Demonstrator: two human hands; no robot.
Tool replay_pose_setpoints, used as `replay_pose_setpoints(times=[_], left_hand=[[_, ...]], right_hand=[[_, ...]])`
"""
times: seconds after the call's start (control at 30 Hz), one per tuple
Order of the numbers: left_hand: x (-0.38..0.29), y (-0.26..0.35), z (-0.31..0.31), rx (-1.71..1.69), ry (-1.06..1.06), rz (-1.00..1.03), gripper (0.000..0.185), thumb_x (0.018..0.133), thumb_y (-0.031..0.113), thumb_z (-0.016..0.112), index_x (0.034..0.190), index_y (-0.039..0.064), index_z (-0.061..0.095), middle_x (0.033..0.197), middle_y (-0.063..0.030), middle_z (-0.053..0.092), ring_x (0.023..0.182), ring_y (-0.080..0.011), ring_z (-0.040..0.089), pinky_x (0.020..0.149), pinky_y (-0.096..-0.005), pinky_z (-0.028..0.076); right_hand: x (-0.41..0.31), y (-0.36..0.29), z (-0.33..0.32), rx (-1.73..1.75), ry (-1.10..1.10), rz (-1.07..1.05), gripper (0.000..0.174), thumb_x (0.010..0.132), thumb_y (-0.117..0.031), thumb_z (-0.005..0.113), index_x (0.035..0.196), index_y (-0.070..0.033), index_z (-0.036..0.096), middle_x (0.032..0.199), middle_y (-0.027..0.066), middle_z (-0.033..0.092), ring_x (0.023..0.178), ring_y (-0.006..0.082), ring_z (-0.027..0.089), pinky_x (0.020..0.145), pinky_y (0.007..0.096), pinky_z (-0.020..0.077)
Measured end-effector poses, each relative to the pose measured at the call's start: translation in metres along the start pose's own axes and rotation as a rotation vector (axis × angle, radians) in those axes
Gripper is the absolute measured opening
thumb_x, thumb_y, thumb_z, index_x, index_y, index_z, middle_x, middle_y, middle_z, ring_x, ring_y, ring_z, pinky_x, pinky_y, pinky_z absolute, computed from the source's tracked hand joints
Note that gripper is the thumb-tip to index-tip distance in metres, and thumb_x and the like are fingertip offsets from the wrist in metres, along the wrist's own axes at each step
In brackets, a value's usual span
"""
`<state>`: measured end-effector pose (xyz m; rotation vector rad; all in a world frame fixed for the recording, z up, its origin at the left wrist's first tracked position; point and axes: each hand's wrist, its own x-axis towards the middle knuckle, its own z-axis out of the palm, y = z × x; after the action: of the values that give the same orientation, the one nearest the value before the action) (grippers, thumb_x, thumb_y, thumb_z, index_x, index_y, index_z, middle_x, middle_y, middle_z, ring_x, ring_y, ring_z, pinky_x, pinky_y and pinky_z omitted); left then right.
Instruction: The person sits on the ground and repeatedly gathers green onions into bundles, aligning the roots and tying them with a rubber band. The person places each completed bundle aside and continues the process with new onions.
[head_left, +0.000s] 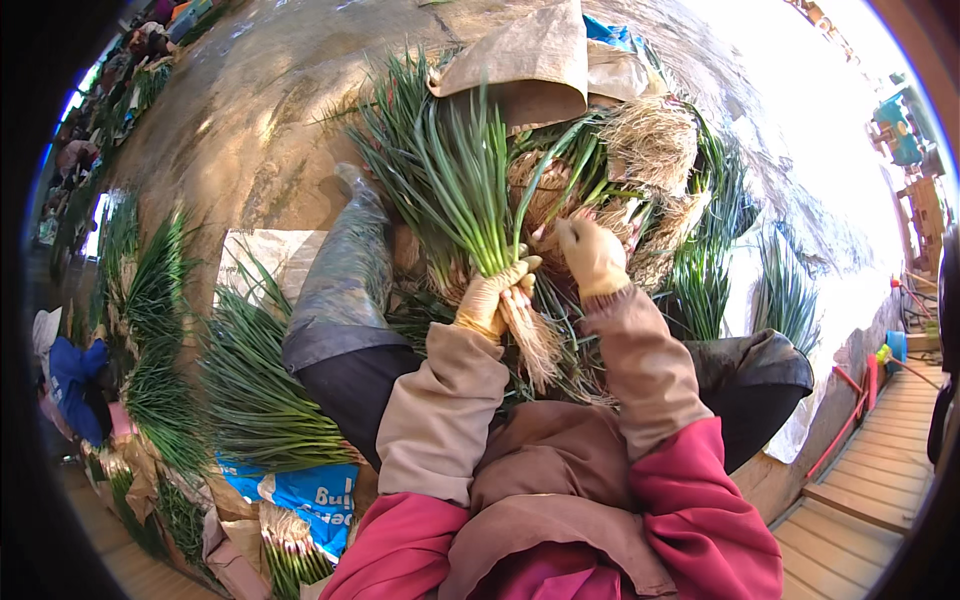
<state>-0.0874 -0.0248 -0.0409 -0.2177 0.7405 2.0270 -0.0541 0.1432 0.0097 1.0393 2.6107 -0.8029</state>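
A gathered bundle of green onions (480, 217) is in my gloved left hand (495, 300), its leaves pointing away from me and its pale roots hanging towards my lap. To the right, my gloved right hand (592, 251) is over a heap of rooted onion bunches (649, 142); its fingers are bent at onion stems, and whether they grip one cannot be told. Loose leaves and trimmings (570, 330) lie between my legs, partly under my forearms. A tan woven sack (525, 60) covers the far part of the heap.
Onions lie piled (277, 382) beside my left leg, above a blue printed sack (307, 499). More bunches stand at my right knee (701, 292). Long onion rows (157, 337) run at the left, where a person in blue (75, 382) sits. Wooden slats (862, 480) are at the lower right.
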Motion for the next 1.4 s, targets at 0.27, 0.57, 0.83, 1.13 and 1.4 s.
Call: replay_pose_setpoints(times=[0.27, 0.57, 0.83, 1.13, 1.4], left_hand=[[0.013, -0.007, 0.002, 0.146, 0.06, 0.033, 0.011, 0.081, 0.002, 0.061, 0.092, 0.004, 0.06, 0.093, -0.0098, 0.064, 0.068, -0.0124, 0.06, 0.056, -0.0233, 0.05], [0.017, -0.037, 0.006, 0.222, 0.151, -0.031, 0.009, 0.079, -0.003, 0.061, 0.082, 0.004, 0.057, 0.066, -0.0044, 0.058, 0.042, -0.0075, 0.044, 0.04, -0.0225, 0.037], [0.012, -0.052, 0.006, 0.258, 0.145, -0.034, 0.009, 0.078, -0.003, 0.062, 0.085, 0.001, 0.058, 0.069, -0.0084, 0.06, 0.052, -0.0163, 0.056, 0.049, -0.0296, 0.05], [-0.003, -0.036, 0.016, 0.127, 0.077, -0.111, 0.007, 0.082, -0.001, 0.057, 0.087, 0.002, 0.055, 0.077, -0.0103, 0.062, 0.067, -0.0213, 0.062, 0.06, -0.0324, 0.053], [-0.035, -0.015, 0.024, -0.158, -0.271, -0.233, 0.016, 0.089, 0.014, 0.052, 0.087, -0.001, 0.056, 0.074, -0.01, 0.061, 0.06, -0.0162, 0.057, 0.058, -0.0278, 0.05]], right_hand=[[-0.014, 0.007, 0.008, 0.135, -0.127, -0.005, 0.033, 0.083, -0.032, 0.054, 0.099, -0.006, 0.064, 0.089, 0.0164, 0.065, 0.084, 0.0276, 0.063, 0.078, 0.0356, 0.0481], [-0.018, 0.054, -0.006, 0.63, -0.553, -0.071, 0.034, 0.087, -0.031, 0.055, 0.102, -0.001, 0.058, 0.084, 0.0067, 0.064, 0.068, 0.0122, 0.059, 0.061, 0.0248, 0.046], [-0.035, 0.043, 0.041, -0.052, 0.468, -0.584, 0.022, 0.085, -0.02, 0.062, 0.078, 0.0, 0.058, 0.061, 0.0022, 0.057, 0.054, 0.0182, 0.056, 0.048, 0.0317, 0.0434], [-0.038, 0.031, 0.073, 1.62, -0.016, 0.227, 0.015, 0.088, -0.017, 0.058, 0.077, -0.006, 0.056, 0.054, 0.0008, 0.05, 0.036, 0.0089, 0.041, 0.034, 0.0207, 0.0309], [-0.018, 0.09, 0.056, 0.632, -0.241, 0.159, 0.047, 0.086, -0.043, 0.053, 0.104, 0.001, 0.055, 0.085, 0.0124, 0.061, 0.065, 0.0189, 0.057, 0.054, 0.032, 0.0478]])
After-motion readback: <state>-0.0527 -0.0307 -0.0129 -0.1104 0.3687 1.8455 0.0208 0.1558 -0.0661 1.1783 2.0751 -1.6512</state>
